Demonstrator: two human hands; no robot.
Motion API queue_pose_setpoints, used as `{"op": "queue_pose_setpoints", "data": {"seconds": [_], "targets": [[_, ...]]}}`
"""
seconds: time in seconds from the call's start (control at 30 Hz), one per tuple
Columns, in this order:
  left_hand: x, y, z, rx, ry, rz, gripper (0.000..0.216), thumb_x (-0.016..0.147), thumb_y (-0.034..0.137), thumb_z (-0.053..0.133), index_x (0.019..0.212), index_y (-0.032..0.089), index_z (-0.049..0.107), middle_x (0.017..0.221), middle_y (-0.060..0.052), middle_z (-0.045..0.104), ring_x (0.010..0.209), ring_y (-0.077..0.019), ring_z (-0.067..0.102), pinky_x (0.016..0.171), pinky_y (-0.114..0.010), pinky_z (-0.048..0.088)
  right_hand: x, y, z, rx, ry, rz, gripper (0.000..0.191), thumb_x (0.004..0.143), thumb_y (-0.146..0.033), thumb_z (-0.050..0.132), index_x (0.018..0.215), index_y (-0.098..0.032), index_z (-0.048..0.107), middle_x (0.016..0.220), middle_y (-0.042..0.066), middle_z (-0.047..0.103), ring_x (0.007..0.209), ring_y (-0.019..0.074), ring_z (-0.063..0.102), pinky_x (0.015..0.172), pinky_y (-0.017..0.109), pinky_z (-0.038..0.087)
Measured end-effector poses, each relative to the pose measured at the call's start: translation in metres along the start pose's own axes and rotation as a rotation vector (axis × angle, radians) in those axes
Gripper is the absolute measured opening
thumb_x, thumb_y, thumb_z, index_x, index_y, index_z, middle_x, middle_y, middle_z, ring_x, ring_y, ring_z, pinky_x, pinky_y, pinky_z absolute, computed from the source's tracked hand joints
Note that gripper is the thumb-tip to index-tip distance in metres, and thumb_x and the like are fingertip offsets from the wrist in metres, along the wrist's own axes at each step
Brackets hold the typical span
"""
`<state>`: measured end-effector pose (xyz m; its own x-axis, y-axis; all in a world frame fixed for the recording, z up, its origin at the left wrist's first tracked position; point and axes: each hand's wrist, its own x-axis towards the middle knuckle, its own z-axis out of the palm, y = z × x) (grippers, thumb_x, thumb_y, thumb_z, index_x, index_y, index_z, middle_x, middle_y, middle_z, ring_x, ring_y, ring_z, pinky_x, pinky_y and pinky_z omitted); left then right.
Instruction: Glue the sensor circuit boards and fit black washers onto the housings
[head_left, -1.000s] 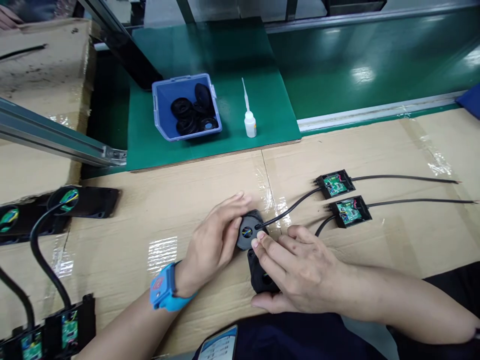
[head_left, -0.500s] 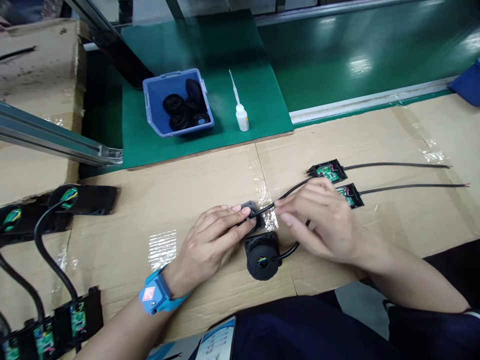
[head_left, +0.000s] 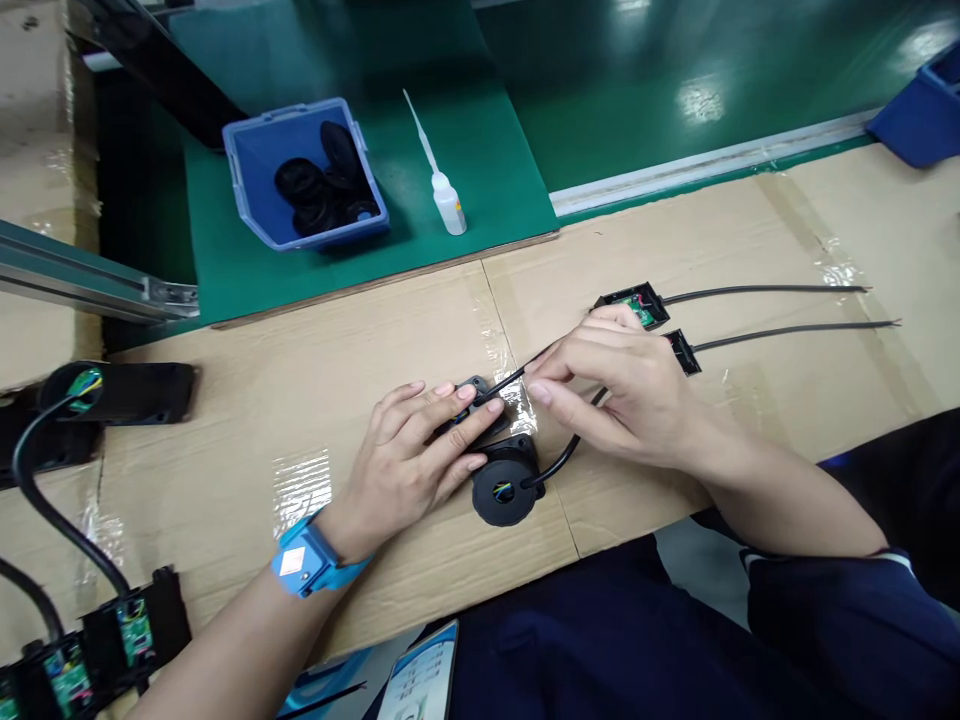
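Observation:
My left hand [head_left: 409, 455] lies over a black plastic housing [head_left: 491, 415], its fingertips pressed on it on both sides of a cable end and its thumb near a round black cap. My right hand [head_left: 619, 385] pinches the black cable [head_left: 504, 383] between thumb and forefinger, just right of that housing. Directly in front sits the round black cap [head_left: 504, 492], with coloured wires showing in its central hole. From its side a second stretch of cable [head_left: 562, 458] curves up under my right hand. The underside of the held housing is hidden.
Two small black boxes with green circuit boards, one box [head_left: 651, 305] partly behind my right hand, trail thin cables rightward. A blue bin [head_left: 247, 190] of black round parts and a white dropper bottle [head_left: 450, 205] stand at the back. Wired housings [head_left: 146, 392] lie left.
The whole view has shifted, so the bench things appear further left and higher. My left thumb now shows beside the round cap. Both hands keep their hold on the housing and cable.

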<state>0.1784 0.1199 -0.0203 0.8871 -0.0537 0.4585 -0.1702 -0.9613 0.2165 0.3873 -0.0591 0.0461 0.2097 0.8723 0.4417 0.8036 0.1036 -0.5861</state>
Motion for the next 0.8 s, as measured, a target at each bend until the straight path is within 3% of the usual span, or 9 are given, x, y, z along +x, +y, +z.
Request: {"op": "queue_pose_setpoints", "data": {"seconds": [0.17,0.3,0.5,0.63,0.73,0.8], "targets": [[0.0,0.002,0.001,0.014,-0.014,-0.015,0.069,0.097,0.021,0.066,0.158,0.037,0.038,0.14,-0.005,0.068,0.121,-0.0245,0.063,0.105,-0.04,0.046,-0.003,0.005,0.007,-0.019,-0.001,-0.009,0.023,0.101,-0.03,0.058,0.082,-0.019,0.064,0.079,-0.003,0.075,0.077,0.0127,0.069,0.085,0.034,0.041],[0.001,0.004,-0.001,0.017,-0.017,-0.038,0.068,0.097,0.023,0.067,0.157,0.04,0.039,0.143,-0.002,0.067,0.124,-0.0243,0.066,0.106,-0.042,0.048,-0.003,0.007,0.01,-0.026,0.002,-0.01,0.025,0.101,-0.032,0.057,0.081,-0.019,0.065,0.079,-0.003,0.075,0.076,0.0125,0.069,0.085,0.033,0.041],[-0.003,0.002,-0.002,0.028,0.115,0.037,0.055,0.089,0.018,0.078,0.138,0.036,0.061,0.119,0.0,0.079,0.11,-0.0231,0.076,0.097,-0.042,0.061,-0.005,0.012,0.011,-0.121,-0.003,-0.019,0.027,0.102,-0.036,0.056,0.082,-0.021,0.065,0.077,-0.005,0.073,0.078,0.0129,0.068,0.088,0.034,0.041],[-0.004,0.001,-0.009,-0.008,0.134,0.06,0.057,0.085,0.017,0.081,0.135,0.037,0.062,0.113,0.002,0.08,0.102,-0.0218,0.078,0.09,-0.039,0.064,-0.006,0.012,0.011,-0.147,-0.013,-0.025,0.03,0.103,-0.038,0.053,0.081,-0.021,0.066,0.074,-0.004,0.072,0.076,0.0135,0.067,0.086,0.035,0.041],[-0.002,0.005,-0.017,-0.007,0.124,0.135,0.038,0.099,0.037,0.065,0.136,0.029,0.063,0.116,-0.003,0.079,0.107,-0.0219,0.077,0.097,-0.039,0.062,-0.006,0.011,0.011,-0.143,-0.009,-0.026,0.03,0.103,-0.037,0.054,0.081,-0.021,0.067,0.074,-0.004,0.072,0.077,0.0139,0.067,0.087,0.035,0.041],[0.002,0.012,-0.019,-0.007,0.083,0.26,0.048,0.105,0.054,0.047,0.131,0.02,0.067,0.118,-0.009,0.078,0.118,-0.0232,0.073,0.107,-0.038,0.055,-0.006,0.011,0.011,-0.138,0.004,-0.035,0.03,0.103,-0.037,0.054,0.082,-0.021,0.068,0.075,-0.004,0.072,0.077,0.0135,0.067,0.089,0.035,0.041]]}}
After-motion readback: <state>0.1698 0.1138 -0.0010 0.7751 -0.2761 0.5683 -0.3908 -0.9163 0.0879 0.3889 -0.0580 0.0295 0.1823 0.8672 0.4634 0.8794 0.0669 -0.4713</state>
